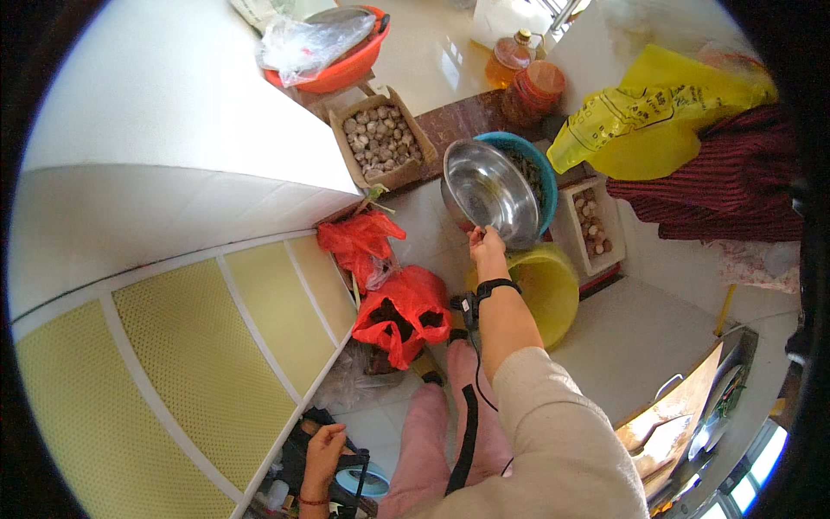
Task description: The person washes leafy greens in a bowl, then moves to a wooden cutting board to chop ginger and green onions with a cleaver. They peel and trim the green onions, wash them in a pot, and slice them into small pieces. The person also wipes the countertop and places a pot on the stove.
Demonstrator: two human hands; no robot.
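My right hand (488,242) reaches forward and grips the near rim of a shiny stainless steel basin (484,177). The basin is tilted, and its inside looks bare. Behind it, and partly hidden by it, is a teal basin (551,195) with dark contents I cannot make out. Below my right wrist stands a yellow tub (558,290). My left hand (325,445) hangs low by my leg, fingers curled, with no object visible in it. A black strap shows beside it.
Red plastic bags (405,307) lie on the floor left of my arm. A cardboard box (402,175) of round brown bulbs stands farther off. A white foam box (616,233) holds eggs. An oil jug (510,60) and a yellow bag (640,112) are beyond. A mesh-panelled cabinet (194,337) runs along the left.
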